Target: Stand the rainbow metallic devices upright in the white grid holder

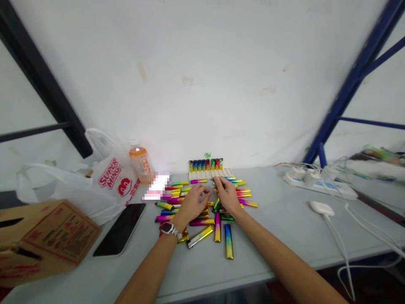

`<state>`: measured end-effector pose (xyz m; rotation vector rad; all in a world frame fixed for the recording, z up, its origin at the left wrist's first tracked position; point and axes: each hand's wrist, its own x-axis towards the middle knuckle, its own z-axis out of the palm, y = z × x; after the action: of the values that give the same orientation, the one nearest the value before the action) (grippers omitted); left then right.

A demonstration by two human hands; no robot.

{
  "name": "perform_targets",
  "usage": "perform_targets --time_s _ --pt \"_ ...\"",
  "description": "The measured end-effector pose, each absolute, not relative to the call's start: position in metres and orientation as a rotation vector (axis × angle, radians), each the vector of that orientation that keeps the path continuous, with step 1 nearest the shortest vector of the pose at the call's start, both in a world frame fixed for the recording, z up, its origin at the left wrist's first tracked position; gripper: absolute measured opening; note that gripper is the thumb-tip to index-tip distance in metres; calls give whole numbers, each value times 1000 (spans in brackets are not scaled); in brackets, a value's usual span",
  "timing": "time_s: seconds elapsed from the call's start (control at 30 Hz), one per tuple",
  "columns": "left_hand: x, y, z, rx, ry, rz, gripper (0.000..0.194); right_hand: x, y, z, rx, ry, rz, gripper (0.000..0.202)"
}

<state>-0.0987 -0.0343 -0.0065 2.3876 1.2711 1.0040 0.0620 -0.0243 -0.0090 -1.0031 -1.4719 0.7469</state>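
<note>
Shiny multicoloured lighter-like pieces lie scattered on the grey table, among them a blue-and-yellow piece (229, 241) near the front and a silver-and-yellow piece (200, 237). Behind them a white perforated tray (228, 172) holds a row of upright pieces (203, 165). My left hand (194, 202), with a watch on its wrist, hovers over the pile, thumb and fingers curved with a gap between them and nothing visible inside. To its right, my right hand (225, 192) has its fingertips pinched close to the tray's front edge; whatever they hold is too small to make out.
Left on the table (253, 261) are a cardboard box (60, 236), a white plastic bag (110, 181), a black phone (122, 230) and an orange bottle (139, 160). A power strip (319, 182), white charger (322, 208) and cables lie right. A wall stands behind.
</note>
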Motion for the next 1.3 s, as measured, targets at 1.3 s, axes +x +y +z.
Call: perform_targets --time_s 1.3 --pt "-75 40 2 2574 1217 487 31 168 151 0 -1165 -2056 126 25"
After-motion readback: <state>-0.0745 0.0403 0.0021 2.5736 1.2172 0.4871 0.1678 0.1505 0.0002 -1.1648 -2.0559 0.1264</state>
